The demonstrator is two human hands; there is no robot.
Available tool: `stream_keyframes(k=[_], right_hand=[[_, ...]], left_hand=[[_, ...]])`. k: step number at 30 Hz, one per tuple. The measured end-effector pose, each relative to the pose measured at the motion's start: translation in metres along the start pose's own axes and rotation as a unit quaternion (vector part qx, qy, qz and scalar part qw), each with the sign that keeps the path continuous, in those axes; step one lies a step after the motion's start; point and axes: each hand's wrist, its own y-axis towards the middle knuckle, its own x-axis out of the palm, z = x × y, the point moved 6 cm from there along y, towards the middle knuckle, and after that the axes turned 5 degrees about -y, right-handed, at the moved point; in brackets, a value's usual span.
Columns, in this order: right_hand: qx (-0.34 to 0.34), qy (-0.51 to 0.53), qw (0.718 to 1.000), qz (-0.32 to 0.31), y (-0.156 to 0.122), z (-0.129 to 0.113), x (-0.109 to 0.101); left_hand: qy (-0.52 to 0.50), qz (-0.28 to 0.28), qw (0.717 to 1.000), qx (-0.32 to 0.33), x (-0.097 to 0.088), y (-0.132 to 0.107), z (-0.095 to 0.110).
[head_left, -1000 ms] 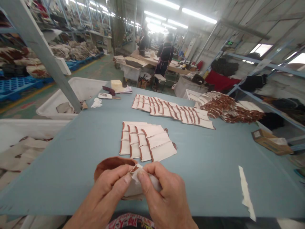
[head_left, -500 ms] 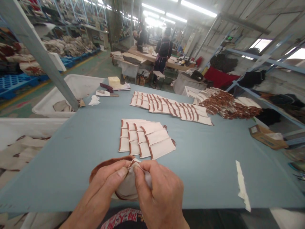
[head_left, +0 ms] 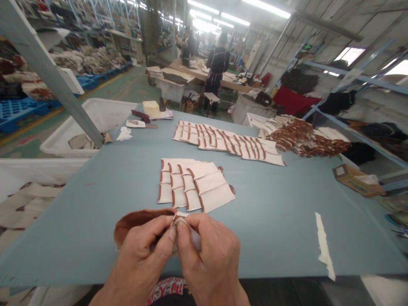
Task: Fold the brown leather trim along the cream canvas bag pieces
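Note:
Both my hands pinch one small fabric piece at the near edge of the blue-grey table [head_left: 280, 221]. My left hand [head_left: 143, 255] holds the brown-lined fabric piece [head_left: 134, 219] from the left, thumb and forefinger closed on its cream corner. My right hand [head_left: 207, 255] pinches the same corner from the right. Just beyond my hands lies a fanned group of cream pieces with brown edges [head_left: 194, 185]. Farther back a long overlapped row of the same pieces [head_left: 228, 144] runs across the table.
A heap of brown-trimmed pieces [head_left: 302, 136] lies at the far right. A torn cream strip [head_left: 323, 248] rests near the right front edge. White bins [head_left: 92, 123] with fabric stand on the left, beside a grey post [head_left: 54, 76]. A cardboard box [head_left: 357, 180] sits right. People stand at distant tables.
My hands have shifted slightly left and nearer, still pinching the fabric piece; more of its brown lining shows on the left. The view has tilted down a little.

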Motion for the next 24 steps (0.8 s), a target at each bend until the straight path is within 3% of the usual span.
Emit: stream_keyframes(k=[9, 15, 20, 24], right_hand=[[0.025, 0.003, 0.999, -0.036, 0.004, 0.007, 0.005], [0.012, -0.005, 0.998, -0.057, 0.007, 0.007, 0.009], [0.081, 0.07, 0.986, -0.131, 0.011, 0.019, 0.016], [0.143, 0.134, 0.948, -0.253, 0.018, 0.026, 0.022]], left_hand=[[0.072, -0.003, 0.993, 0.089, -0.001, -0.001, 0.0], [0.106, 0.06, 0.984, 0.134, -0.005, 0.004, 0.008], [0.123, 0.066, 0.978, 0.153, -0.006, 0.002, 0.003], [0.12, 0.037, 0.983, 0.131, -0.006, -0.001, -0.009]])
